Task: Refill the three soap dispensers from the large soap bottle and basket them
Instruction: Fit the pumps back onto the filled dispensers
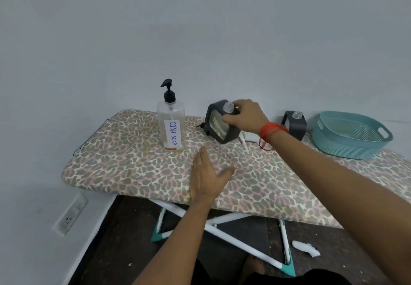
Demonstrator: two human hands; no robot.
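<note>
Here, right hand (244,115) gripping tilted dispenser (219,126) (grey), left hand (205,177) flat, fingers straight.

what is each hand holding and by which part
The right hand grips the tilted grey dispenser at its top, next to the clear cap; the left hand is open and holds nothing.

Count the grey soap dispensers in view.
2: a tilted dispenser gripped by the right hand; a standing dispenser left of the teal basket. Another may hide behind the arm.
</note>
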